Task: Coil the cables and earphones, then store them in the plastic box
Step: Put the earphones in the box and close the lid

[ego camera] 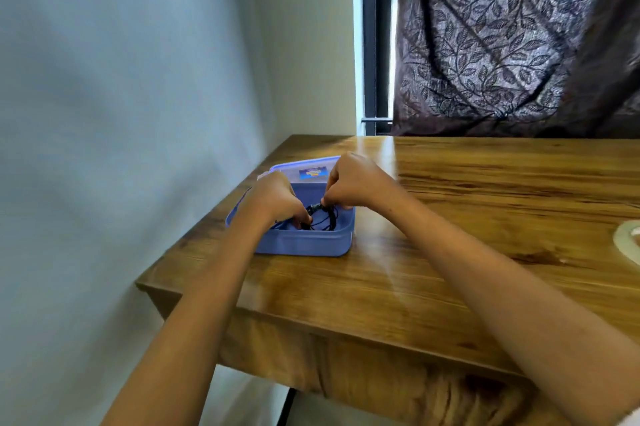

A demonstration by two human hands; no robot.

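Surface (485, 217) of glossy wood carries everything here, and the blue plastic box (304, 243) sits open by its left edge, closer to the far left corner than the near one. The lid (304, 165), clear with a blue rim and a small label, lies just behind the box toward the far edge. The left hand (273, 198) reaches down inside the box with its fingers curled around the loops of a black cable (322, 217). The right hand (356, 183) pinches the same bundle from the other side, at a thicker dark piece that may be a plug. The cable appears coiled and already within the box walls, partly raised off the floor. To finish this step well, I would press the loops flat against the bottom, let go with one hand at a time so the coil does not spring open, and tuck any loose end below the rim so the lid can close.
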